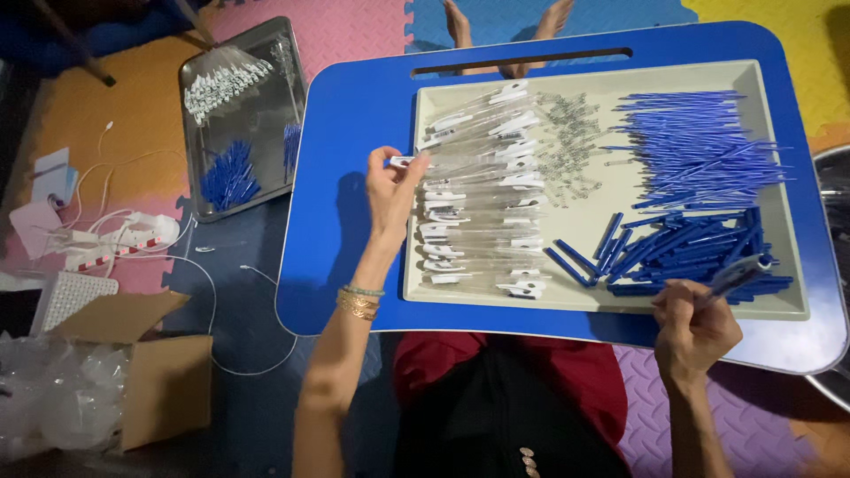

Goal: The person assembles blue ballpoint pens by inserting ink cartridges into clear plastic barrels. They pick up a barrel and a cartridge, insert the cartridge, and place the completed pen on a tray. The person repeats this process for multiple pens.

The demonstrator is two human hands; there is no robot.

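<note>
Left hand [390,190]: fingers pinching a clear barrel [405,162], tray's [779,305] nine o'clock edge. Right hand [695,327]: fingers pinching a blue part [737,274] (five o'clock). Best kept aligned end-on when joined.

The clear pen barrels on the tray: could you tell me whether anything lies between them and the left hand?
Nothing visible does. The left hand already pinches one clear pen barrel at the pile's left edge; the springs lie beyond it.

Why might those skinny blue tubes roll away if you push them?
The thin blue tubes look round and slim, so they would probably roll easily. They seem light, likely scattering at a nudge. The cream tray's raised rim would probably stop them.
</note>
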